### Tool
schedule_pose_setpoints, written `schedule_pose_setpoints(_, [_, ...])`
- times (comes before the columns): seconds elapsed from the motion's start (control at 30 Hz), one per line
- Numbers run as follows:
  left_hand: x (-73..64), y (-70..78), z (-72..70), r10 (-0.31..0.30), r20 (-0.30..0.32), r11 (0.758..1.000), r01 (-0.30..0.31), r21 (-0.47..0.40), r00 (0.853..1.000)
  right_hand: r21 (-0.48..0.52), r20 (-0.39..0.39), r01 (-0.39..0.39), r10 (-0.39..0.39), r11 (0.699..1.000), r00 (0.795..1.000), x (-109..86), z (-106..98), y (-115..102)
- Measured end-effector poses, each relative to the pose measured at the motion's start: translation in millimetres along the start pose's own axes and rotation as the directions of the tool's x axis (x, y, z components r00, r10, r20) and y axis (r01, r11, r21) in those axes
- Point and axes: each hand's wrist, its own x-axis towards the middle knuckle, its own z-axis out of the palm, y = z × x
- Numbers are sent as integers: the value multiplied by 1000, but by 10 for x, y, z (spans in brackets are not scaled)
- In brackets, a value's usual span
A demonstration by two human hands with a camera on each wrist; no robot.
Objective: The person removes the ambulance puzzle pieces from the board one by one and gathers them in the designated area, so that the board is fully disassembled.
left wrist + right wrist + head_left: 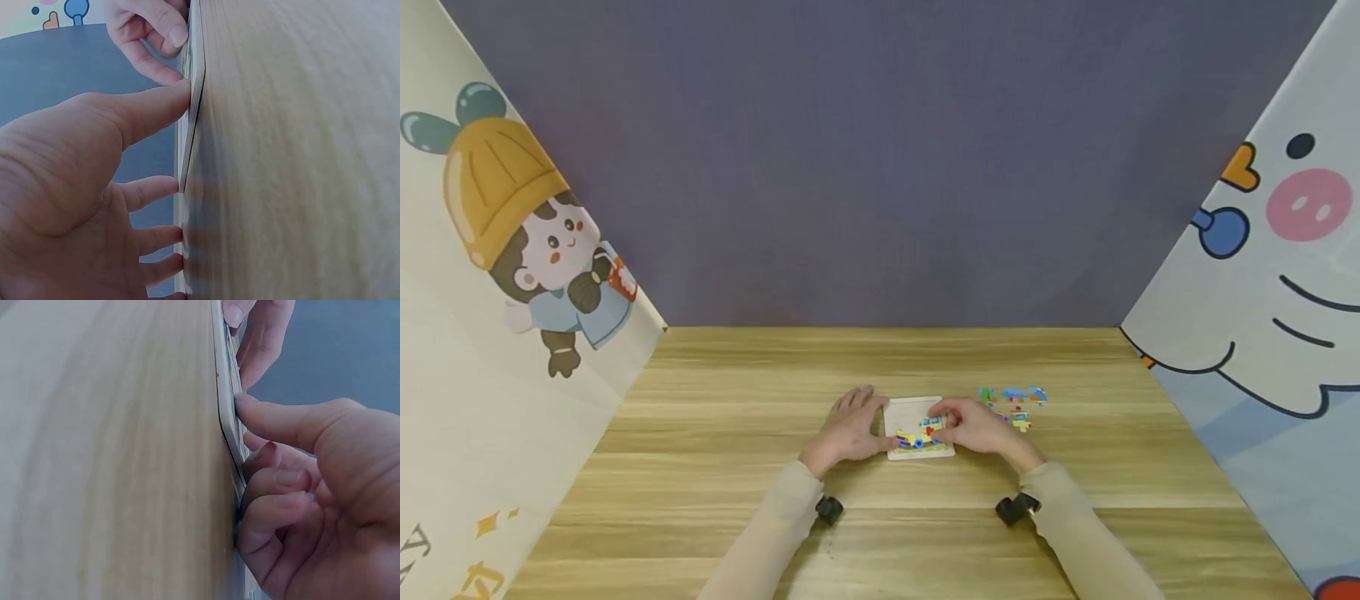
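A thin, pale puzzle board (898, 410) lies on the table, with a colourful vehicle picture (917, 441) along its lower part. My left hand (852, 427) spans the board's left side. Its thumb rests at the lower left of the board, and its straight fingers reach around the upper left corner. My right hand (973, 423) is over the board's right side. Thumb and index finger pinch a puzzle piece (929, 422) with blue and red on it, low against the board. In the right wrist view the other right fingers (275, 512) curl in beside the board's edge.
Several loose puzzle pieces (1015, 394) lie on the wooden table (737, 392) to the right of the board, behind the right hand. A dark grey wall (880, 167) stands at the back, with printed panels on both sides. Each wrist wears a small black camera.
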Motion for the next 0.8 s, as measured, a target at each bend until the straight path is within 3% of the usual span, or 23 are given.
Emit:
schedule_pose_setpoints(0.37, [-11,-8,0,-6,-8,1000,6,-2,1000,-36,6,-6,6,999,1000,32,34,-33])
schedule_pose_setpoints(0.8, [-6,-10,-2,-6,-2,1000,6,-3,1000,-78,-99,-50,42,996,994,7,83,-119])
